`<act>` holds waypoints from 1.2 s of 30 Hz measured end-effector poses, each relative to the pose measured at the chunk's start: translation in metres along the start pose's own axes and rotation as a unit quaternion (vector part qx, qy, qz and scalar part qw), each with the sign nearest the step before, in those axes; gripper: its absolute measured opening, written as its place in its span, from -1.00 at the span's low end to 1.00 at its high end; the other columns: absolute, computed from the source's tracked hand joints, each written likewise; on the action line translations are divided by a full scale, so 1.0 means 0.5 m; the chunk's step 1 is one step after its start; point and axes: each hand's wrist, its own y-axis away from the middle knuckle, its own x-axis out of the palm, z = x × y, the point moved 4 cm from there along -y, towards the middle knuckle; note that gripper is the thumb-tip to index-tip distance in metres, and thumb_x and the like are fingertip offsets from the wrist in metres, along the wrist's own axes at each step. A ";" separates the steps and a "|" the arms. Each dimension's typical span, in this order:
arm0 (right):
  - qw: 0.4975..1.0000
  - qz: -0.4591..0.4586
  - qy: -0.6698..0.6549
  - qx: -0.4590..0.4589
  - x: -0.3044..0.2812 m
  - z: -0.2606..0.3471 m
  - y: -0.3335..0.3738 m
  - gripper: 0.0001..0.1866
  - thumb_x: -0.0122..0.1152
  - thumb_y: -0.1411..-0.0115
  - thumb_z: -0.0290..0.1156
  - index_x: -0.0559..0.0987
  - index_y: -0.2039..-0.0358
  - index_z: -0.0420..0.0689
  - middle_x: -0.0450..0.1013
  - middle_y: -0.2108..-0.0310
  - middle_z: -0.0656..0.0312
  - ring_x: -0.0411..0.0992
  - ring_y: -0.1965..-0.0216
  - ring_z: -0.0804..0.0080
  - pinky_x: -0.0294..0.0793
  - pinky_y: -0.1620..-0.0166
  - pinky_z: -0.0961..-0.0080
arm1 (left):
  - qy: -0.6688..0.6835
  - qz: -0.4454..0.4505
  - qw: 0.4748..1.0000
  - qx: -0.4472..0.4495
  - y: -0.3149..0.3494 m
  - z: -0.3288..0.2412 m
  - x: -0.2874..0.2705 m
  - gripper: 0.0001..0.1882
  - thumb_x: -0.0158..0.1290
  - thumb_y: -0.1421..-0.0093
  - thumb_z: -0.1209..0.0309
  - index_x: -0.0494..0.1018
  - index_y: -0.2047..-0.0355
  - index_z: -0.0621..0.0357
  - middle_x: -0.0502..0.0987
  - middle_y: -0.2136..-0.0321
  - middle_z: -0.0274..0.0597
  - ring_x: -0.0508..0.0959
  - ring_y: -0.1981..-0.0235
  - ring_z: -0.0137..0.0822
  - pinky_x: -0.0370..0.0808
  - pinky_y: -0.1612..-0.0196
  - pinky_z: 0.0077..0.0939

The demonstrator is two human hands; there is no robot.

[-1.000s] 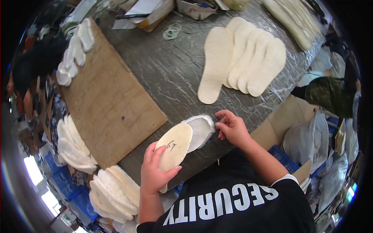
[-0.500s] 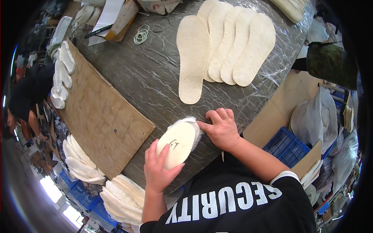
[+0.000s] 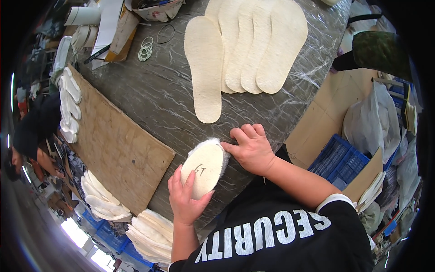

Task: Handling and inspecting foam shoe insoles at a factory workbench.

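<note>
My left hand [image 3: 185,199] holds a cream fleece-edged insole [image 3: 206,163] from its near left side, fingers lying on the flat face and thumb along the lower edge. Dark handwritten marks show on that face, and white fluff sticks out around its rim. At the insole's upper right edge, my right hand [image 3: 252,152] pinches the fluffy rim between thumb and forefinger, its other fingers curled. Beyond my hands a single flat cream insole [image 3: 204,68] lies on the table, overlapping a fanned row of similar insoles [image 3: 282,45].
A brown board [image 3: 118,145] lies on the left of the plastic-covered table [image 3: 163,90], with white fleece insoles [image 3: 70,106] along its far end. More fleece stacks [image 3: 152,233] stand at near left. Rubber bands [image 3: 145,49] lie farther back. A blue crate [image 3: 340,161] stands at right.
The view has shifted slightly, so the flat insoles appear farther left and higher. Both hands keep their hold on the fleece-edged insole, which has turned a little more upright.
</note>
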 end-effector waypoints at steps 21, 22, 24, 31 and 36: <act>0.992 -0.066 -0.042 -0.097 -0.019 0.034 0.047 -0.69 0.11 0.02 -0.30 0.61 0.21 0.08 0.37 0.17 0.34 0.29 0.17 0.39 0.14 0.01 0.29 | 0.123 0.011 0.988 -0.091 0.023 0.008 -0.058 -0.24 0.40 0.27 0.28 0.47 -0.02 0.20 0.31 -0.12 0.14 0.38 -0.07 0.09 0.35 -0.12 -0.10; 0.994 -0.065 -0.023 -0.090 -0.014 0.041 0.052 -0.66 0.10 0.00 -0.31 0.61 0.16 0.05 0.37 0.14 0.35 0.28 0.14 0.39 0.12 -0.04 0.29 | 0.073 0.011 0.995 -0.070 0.020 -0.001 -0.056 -0.25 0.41 0.28 0.27 0.47 -0.01 0.19 0.32 -0.11 0.15 0.39 -0.05 0.11 0.36 -0.09 -0.08; 0.996 -0.034 -0.001 -0.085 -0.002 0.044 0.060 -0.64 0.10 0.00 -0.32 0.61 0.14 0.03 0.37 0.13 0.36 0.28 0.12 0.40 0.11 -0.04 0.29 | 0.009 0.022 0.999 -0.043 0.012 -0.009 -0.050 -0.26 0.42 0.31 0.24 0.49 0.04 0.16 0.33 -0.10 0.18 0.39 0.01 0.15 0.38 -0.03 -0.03; 0.997 -0.054 -0.002 -0.062 0.010 0.036 0.067 -0.65 0.12 -0.03 -0.31 0.62 0.13 -0.03 0.39 0.08 0.39 0.27 0.09 0.40 0.11 -0.05 0.30 | 0.000 0.015 0.999 -0.028 0.007 -0.018 -0.033 -0.23 0.40 0.30 0.28 0.47 -0.03 0.10 0.32 -0.12 0.13 0.37 -0.05 0.12 0.32 -0.10 -0.07; 0.997 -0.049 -0.011 -0.058 0.010 0.033 0.066 -0.65 0.13 -0.04 -0.32 0.62 0.15 -0.07 0.40 0.05 0.38 0.29 0.08 0.39 0.13 -0.04 0.31 | -0.013 0.010 1.000 -0.015 0.004 -0.014 -0.016 -0.23 0.40 0.30 0.28 0.47 -0.04 0.07 0.32 -0.13 0.13 0.36 -0.05 0.15 0.32 -0.09 -0.03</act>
